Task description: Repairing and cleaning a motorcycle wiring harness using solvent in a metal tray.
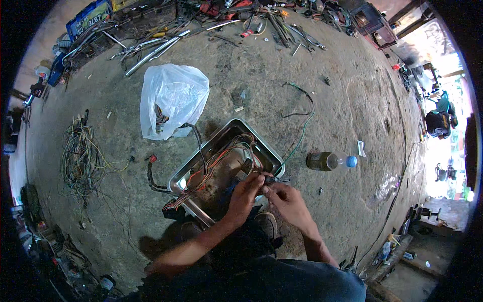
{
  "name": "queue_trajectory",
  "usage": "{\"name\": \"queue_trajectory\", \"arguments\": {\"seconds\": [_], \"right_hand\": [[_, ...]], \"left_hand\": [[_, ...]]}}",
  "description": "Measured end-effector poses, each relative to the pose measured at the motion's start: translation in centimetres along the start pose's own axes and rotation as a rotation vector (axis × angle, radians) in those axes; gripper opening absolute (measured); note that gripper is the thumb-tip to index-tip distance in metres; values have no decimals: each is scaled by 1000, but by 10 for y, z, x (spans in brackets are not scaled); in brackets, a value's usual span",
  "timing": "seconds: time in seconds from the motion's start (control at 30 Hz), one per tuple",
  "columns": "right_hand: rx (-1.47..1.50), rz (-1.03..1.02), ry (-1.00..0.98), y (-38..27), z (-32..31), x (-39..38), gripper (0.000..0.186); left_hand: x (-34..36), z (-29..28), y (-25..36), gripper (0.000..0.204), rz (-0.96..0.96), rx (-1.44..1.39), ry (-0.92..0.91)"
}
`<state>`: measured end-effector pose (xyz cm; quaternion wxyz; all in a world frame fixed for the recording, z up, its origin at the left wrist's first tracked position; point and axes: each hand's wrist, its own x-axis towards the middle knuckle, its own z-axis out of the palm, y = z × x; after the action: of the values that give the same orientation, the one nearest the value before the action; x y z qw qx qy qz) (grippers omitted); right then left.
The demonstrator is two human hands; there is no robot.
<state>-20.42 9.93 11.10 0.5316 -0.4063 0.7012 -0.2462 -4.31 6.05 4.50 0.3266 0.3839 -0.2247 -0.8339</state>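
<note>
My left hand [246,195] and my right hand [289,200] meet above the right corner of a metal tray [259,135]. Their fingers are closed, pinching part of a wire harness [219,160] with orange, red and dark strands. The exact piece between the fingertips is too small to make out; a dark end sticks out to the right. The harness lies across the tray and hangs over its left rim. A green wire [303,132] curves up across the floor from beside my right hand. The tray's bottom is stained brown.
A white plastic bag [174,95] with wires in it stands beyond the tray. A tangled wire bundle [80,156] lies left, a blue-capped bottle [329,161] right. Scattered hand tools [156,52] line the far edge. My shoe [266,224] is close to the tray.
</note>
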Motion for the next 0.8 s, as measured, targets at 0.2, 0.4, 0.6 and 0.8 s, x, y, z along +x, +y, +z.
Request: {"name": "queue_trajectory", "arguments": {"seconds": [0.2, 0.4, 0.6, 0.8], "right_hand": [[36, -317, 342, 3, -7, 26, 37], [107, -178, -9, 21, 0, 51, 31], [-41, -195, 31, 15, 1, 51, 22], [-226, -252, 50, 3, -3, 44, 19]], "left_hand": [[8, -5, 11, 38, -62, -34, -59], [8, -12, 3, 35, 189, 401, 67], [3, -19, 2, 31, 62, 398, 97], [2, -17, 6, 28, 139, 507, 4]]}}
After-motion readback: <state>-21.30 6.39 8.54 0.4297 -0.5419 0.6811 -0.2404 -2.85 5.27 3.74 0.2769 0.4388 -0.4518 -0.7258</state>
